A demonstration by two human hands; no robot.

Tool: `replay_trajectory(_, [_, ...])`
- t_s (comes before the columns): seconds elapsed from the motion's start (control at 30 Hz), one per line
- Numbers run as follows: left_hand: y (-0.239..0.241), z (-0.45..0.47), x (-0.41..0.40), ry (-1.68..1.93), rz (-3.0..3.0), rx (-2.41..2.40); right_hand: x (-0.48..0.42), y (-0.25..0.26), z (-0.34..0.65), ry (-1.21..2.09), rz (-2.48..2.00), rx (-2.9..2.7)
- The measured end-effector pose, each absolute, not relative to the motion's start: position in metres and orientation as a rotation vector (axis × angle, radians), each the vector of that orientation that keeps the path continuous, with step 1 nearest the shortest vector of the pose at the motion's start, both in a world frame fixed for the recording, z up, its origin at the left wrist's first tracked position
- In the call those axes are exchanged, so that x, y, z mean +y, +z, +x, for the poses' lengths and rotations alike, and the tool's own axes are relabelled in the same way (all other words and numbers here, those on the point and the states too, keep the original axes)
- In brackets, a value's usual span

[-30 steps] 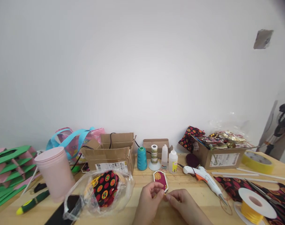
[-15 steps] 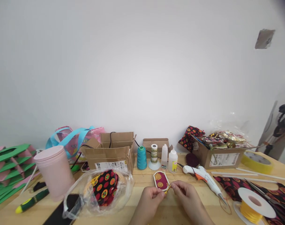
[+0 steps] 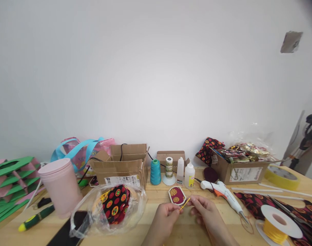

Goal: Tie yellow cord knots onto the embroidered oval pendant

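A short length of yellow cord stretches between my two hands, low in the middle of the view. My left hand pinches it between thumb and forefinger. On the other side, my right hand has its thumb and forefinger closed on the cord's upper end, the remaining fingers curled below. Just beyond the fingers lies a maroon patch with a white border and gold flower motifs, flat on the wooden table. Whether the patch is joined to the cord I cannot tell.
Behind the patch stand a teal thread cone and two squeeze bottles, one a glue bottle. At right lie a white glue gun and a yellow cord spool. A clear bag with patterned fabric and a pink canister are left.
My right hand has shifted slightly right and up, its lower fingers a little more spread. The yellow cord now shows longer and straighter between my hands.
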State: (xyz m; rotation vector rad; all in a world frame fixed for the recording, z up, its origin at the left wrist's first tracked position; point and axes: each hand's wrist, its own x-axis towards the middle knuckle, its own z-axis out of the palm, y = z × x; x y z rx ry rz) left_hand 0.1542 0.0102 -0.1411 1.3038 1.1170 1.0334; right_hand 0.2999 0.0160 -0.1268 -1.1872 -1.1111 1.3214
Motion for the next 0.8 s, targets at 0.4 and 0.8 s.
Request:
replay_trajectory(0.4, [-0.124,0.154,0.010,0.935,0.984,1.236,0.013,-0.124,0.297,1.393,-1.125,-1.112])
replay_trajectory(0.8, [-0.124,0.156,0.008,1.013,1.109,1.203,0.002,-0.117,0.289,1.072,-1.137,-1.555])
